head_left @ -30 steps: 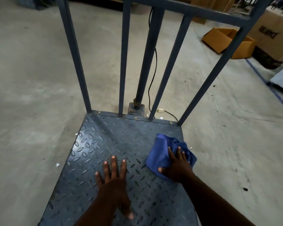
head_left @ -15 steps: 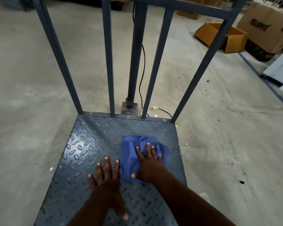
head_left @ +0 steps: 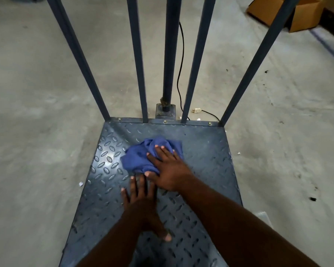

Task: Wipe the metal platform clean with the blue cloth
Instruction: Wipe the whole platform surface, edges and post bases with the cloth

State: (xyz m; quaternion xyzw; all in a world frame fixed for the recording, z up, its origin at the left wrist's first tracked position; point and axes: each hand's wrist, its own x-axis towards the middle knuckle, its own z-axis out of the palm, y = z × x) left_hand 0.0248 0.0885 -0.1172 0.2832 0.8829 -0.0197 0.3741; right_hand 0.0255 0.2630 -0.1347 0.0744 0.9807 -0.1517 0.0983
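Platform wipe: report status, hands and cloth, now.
Right hand flat, pressing blue cloth on metal platform, mid-plate. Left hand open, braced on bare plate beside it. Nothing in the way.

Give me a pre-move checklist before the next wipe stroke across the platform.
1. Crumpled blue cloth lies on the blue-grey diamond-plate metal platform: ok.
2. Right hand pressed flat on the cloth, fingers spread: ok.
3. Left hand rests bare on the plate, directly beside the right hand and in the way of a stroke toward the near-left: not ok.
4. Platform's right and far-left areas free of objects for the cloth: ok.
5. Black power cord with white plug lies on the concrete floor behind the platform, off the plate: ok.
6. Whether the wiped area is clean: cannot tell.
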